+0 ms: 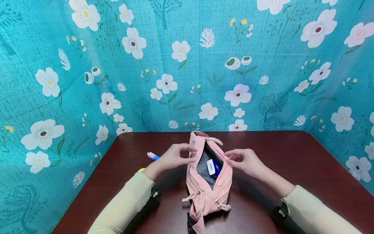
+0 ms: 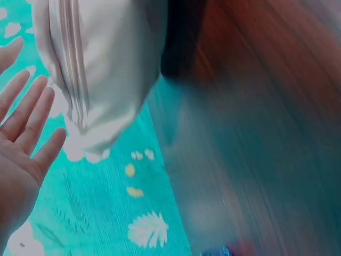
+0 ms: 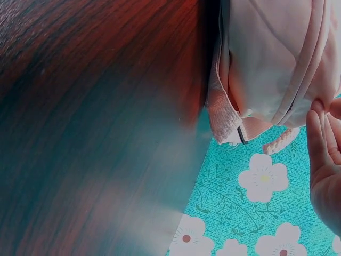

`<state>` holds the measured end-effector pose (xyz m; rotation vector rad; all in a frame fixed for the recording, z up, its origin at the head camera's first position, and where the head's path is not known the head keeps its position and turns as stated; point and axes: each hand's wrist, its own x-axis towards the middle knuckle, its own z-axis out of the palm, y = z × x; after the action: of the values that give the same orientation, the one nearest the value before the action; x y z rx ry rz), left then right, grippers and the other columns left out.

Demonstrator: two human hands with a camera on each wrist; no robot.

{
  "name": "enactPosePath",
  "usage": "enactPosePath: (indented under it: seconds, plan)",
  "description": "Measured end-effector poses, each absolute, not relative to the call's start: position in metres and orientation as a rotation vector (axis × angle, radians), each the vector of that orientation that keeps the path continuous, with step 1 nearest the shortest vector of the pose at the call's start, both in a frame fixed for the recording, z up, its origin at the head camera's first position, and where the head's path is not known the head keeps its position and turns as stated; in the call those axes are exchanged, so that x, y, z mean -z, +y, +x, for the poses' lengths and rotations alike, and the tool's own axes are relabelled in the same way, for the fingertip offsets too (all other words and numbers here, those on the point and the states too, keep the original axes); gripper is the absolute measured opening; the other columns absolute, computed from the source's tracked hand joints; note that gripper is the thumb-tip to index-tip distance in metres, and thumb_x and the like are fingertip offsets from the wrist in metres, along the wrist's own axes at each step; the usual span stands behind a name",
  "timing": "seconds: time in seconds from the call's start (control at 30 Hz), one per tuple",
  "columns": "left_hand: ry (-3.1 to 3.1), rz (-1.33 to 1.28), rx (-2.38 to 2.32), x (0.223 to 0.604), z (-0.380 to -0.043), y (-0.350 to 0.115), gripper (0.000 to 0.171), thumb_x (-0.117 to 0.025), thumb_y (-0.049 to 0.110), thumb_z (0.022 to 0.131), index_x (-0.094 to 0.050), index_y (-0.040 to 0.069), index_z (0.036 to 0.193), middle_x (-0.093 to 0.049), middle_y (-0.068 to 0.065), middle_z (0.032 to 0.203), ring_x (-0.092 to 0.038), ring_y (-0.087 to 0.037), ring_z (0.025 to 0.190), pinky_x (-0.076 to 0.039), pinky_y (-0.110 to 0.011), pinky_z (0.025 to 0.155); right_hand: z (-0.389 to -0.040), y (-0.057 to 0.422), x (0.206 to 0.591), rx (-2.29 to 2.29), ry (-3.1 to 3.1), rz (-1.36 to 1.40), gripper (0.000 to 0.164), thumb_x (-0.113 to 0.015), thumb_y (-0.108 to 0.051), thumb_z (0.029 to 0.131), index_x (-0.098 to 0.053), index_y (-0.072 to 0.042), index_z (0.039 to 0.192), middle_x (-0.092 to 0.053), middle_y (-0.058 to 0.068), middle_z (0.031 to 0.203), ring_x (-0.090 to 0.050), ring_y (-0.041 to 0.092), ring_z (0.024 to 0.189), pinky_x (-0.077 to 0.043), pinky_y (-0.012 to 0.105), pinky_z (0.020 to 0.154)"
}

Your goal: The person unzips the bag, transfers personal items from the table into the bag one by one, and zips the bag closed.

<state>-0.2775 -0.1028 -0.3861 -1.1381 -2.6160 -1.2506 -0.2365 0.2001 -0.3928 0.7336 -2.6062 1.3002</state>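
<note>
A pink waist bag (image 1: pixel 195 178) lies on the table with its main zip undone, showing a grey lining. Inside the opening sits a blue item with a white label (image 1: pixel 211 167); its kind is unclear. My right hand (image 1: pixel 248 161) pinches the right edge of the opening, and the right wrist view shows the fingertips (image 3: pixel 316 109) on the fabric beside a zip. At the bag's left side is my left hand (image 1: pixel 175 156). The left wrist view has its fingers (image 2: pixel 37 114) spread and fairly straight, next to the bag's side (image 2: pixel 114 64), with nothing gripped.
Left of the bag, a white-and-blue pen-like object (image 1: pixel 152 156) lies on the dark wooden table (image 1: pixel 277 146). Something yellow (image 1: pixel 141 169) is partly hidden by the left forearm. A strap with a black buckle (image 1: pixel 191 223) trails toward the front. Floral turquoise cloth (image 1: pixel 181 84) hangs behind.
</note>
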Motion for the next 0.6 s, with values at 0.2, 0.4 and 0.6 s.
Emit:
enactPosePath:
  seconds: [0.2, 0.4, 0.6]
  plan:
    - [-2.698, -1.098, 1.206, 0.382, -0.285, -0.133, 0.034, -0.074, 0.024, 0.074, -0.064, 0.012, 0.105, -0.064, -0.001, 0.100, -0.057, -0.017, 0.094, -0.040, -0.037, 0.089, -0.236, 0.201, 0.393, -1.325, -2.594, 0.729, 0.026, -0.071, -0.020, 0.077, -0.067, -0.013, 0.102, -0.064, -0.006, 0.075, -0.060, 0.010, 0.067, -0.048, 0.025, 0.056]
    - [-2.849, -0.957, 1.192, 0.374, -0.292, -0.168, 0.030, -0.074, 0.032, 0.073, -0.065, 0.024, 0.101, -0.062, 0.009, 0.098, -0.055, -0.014, 0.091, -0.047, -0.033, 0.076, -0.236, 0.200, 0.394, -1.300, -2.598, 0.730, 0.025, -0.071, -0.017, 0.077, -0.067, -0.014, 0.101, -0.063, -0.007, 0.075, -0.060, 0.009, 0.066, -0.048, 0.025, 0.057]
    - [-2.863, -0.873, 1.217, 0.372, -0.299, -0.194, 0.030, -0.073, 0.024, 0.075, -0.064, 0.021, 0.103, -0.061, 0.005, 0.102, -0.053, -0.022, 0.099, -0.044, -0.039, 0.082, -0.239, 0.202, 0.395, -1.327, -2.608, 0.725, 0.026, -0.072, -0.021, 0.077, -0.067, -0.013, 0.101, -0.064, -0.005, 0.075, -0.060, 0.010, 0.066, -0.048, 0.025, 0.057]
